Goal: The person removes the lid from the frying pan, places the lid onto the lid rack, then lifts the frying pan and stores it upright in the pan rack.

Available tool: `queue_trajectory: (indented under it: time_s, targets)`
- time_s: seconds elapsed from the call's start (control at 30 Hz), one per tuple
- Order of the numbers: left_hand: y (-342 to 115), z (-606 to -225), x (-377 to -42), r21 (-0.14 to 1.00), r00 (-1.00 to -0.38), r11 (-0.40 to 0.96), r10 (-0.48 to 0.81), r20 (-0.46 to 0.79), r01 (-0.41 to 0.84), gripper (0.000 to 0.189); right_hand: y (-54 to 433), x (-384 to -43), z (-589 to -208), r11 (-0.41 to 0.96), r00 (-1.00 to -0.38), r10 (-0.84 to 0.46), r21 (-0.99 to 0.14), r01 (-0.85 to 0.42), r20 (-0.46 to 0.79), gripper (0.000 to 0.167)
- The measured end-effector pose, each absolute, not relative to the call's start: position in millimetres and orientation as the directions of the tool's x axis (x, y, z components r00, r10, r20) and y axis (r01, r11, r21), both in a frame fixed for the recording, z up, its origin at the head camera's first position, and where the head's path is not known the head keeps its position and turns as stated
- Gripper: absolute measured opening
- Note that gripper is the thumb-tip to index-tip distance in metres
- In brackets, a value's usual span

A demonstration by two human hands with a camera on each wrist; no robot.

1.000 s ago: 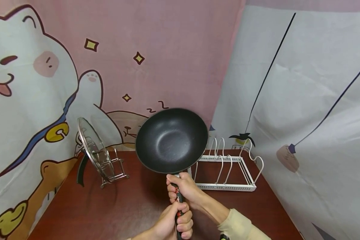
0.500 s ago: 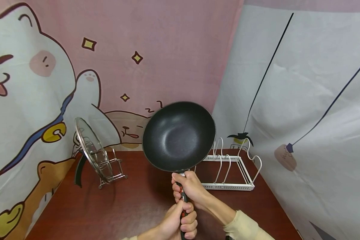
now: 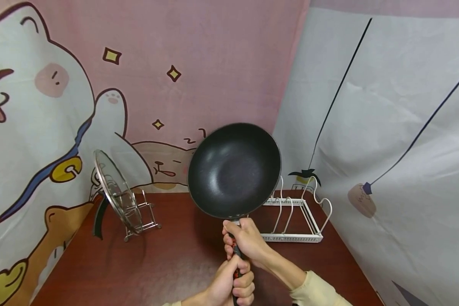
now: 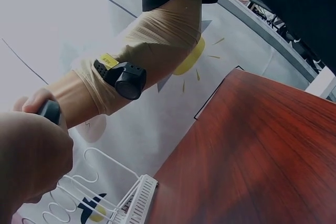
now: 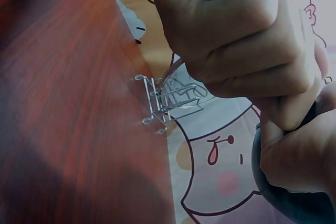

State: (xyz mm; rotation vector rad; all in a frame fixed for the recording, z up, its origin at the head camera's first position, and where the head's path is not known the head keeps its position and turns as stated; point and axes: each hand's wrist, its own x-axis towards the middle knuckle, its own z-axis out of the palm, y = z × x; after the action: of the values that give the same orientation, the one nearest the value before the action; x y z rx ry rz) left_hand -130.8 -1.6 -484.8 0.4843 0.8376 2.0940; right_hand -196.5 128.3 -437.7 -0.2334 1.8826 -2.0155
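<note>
A black wok (image 3: 235,170) is held up over the table, its dark inside facing the head camera. My right hand (image 3: 248,240) grips the upper part of its long handle (image 3: 237,251), close to the pan. Just below it, my left hand (image 3: 231,280) is wrapped round the lower part of the same handle. Both hands show in the right wrist view, with left fingers (image 5: 241,45) curled over the black handle and the right hand (image 5: 302,153) beside them. In the left wrist view, the left hand (image 4: 31,156) partly hides the handle end (image 4: 50,111).
A glass lid (image 3: 116,191) leans in a small chrome rack (image 3: 151,219) at the left, with a dark curved strip (image 3: 98,219) beside it. A white wire rack (image 3: 294,237) stands at the right, partly behind the wok. Printed cloth (image 3: 229,63) surrounds the brown table (image 3: 149,263).
The wok and both hands have moved right and slightly up in the head view. The wok now covers more of the white rack's left end. Both grips stay the same.
</note>
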Motion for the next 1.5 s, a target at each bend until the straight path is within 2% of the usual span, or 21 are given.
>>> queue_trajectory:
  time_s: [0.37, 0.6, 0.87, 1.1, 1.5]
  targets:
    - [2.6, -482.4, -131.4, 0.710, -0.610, -0.420, 0.792, -0.016, -0.565, 0.033, 131.9, -191.8, -432.9, 0.024, -0.938, -0.331, -0.995, 0.097, -0.100, 0.030]
    - [4.1, -481.7, -132.6, 0.729, -0.596, -0.404, 0.803, -0.008, -0.554, 0.032, 135.0, -187.9, -429.6, 0.040, -0.950, -0.300, -0.997, 0.072, -0.081, 0.031]
    - [6.9, -480.9, -135.0, 0.729, -0.560, -0.391, 0.828, 0.014, -0.561, 0.031, 140.3, -184.0, -425.0, 0.069, -0.961, -0.264, -0.996, 0.063, -0.079, 0.035]
    - [11.3, -480.6, -137.8, 0.727, -0.512, -0.408, 0.854, 0.091, -0.551, 0.029, 146.4, -181.3, -419.6, 0.086, -0.969, -0.239, -0.996, 0.040, -0.060, 0.032]
    - [19.3, -483.1, -142.6, 0.725, -0.428, -0.383, 0.894, 0.135, -0.572, 0.028, 153.0, -176.7, -411.1, 0.214, -0.989, -0.145, -0.977, -0.011, -0.021, 0.036]
